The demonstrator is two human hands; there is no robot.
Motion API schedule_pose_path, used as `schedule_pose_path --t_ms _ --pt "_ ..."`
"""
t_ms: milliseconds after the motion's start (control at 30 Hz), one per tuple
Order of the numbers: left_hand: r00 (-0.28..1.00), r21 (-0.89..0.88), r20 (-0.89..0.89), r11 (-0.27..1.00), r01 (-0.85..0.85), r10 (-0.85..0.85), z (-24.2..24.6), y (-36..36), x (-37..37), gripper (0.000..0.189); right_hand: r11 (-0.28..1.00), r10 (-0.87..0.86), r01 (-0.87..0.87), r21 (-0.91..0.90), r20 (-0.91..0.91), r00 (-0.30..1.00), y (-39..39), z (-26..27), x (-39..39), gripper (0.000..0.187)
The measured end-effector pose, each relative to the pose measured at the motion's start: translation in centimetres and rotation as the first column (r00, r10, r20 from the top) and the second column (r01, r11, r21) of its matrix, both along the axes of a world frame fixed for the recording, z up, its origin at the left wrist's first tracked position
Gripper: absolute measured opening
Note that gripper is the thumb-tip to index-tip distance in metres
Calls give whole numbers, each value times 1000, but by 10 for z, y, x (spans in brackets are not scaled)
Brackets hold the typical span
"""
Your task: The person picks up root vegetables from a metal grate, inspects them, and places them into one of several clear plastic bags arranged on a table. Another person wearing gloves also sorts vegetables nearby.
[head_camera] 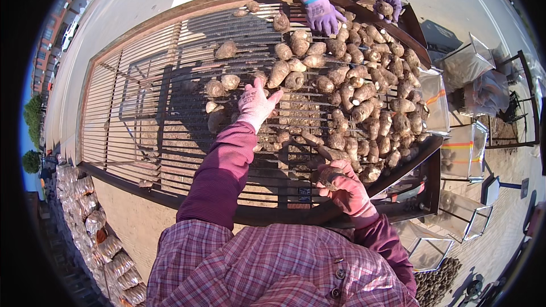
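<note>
Many brown taro corms (362, 111) lie on a slatted metal sorting table (140, 136), crowded toward its right end. In a pink glove, my left hand (258, 103) reaches over the middle slats with its fingers spread, close to a few loose corms. My right hand (347, 189), gloved in pink too, holds a taro corm (330, 177) above the near edge, at the lower right of the table. A pale-ended corm (278, 73) lies just beyond my left fingertips.
Across the table a co-worker's purple-gloved hand (325, 17) touches corms, and the other (388, 6) holds one. Clear plastic bags on metal frames (465, 151) stand at the right. Filled bags (121, 264) line the lower left. More corms (437, 283) are heaped at lower right.
</note>
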State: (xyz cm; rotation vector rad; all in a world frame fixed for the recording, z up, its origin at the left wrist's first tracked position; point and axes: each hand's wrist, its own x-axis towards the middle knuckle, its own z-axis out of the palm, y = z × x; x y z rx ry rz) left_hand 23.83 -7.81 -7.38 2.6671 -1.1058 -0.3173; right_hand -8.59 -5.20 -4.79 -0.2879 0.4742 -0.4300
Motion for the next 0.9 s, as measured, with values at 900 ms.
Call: schedule_pose_path --t_ms 900 --pt "-16 -701 -702 695 -158 -712 76 93 -135 70 810 -98 -25 -586 -178 979 3 55 24 63"
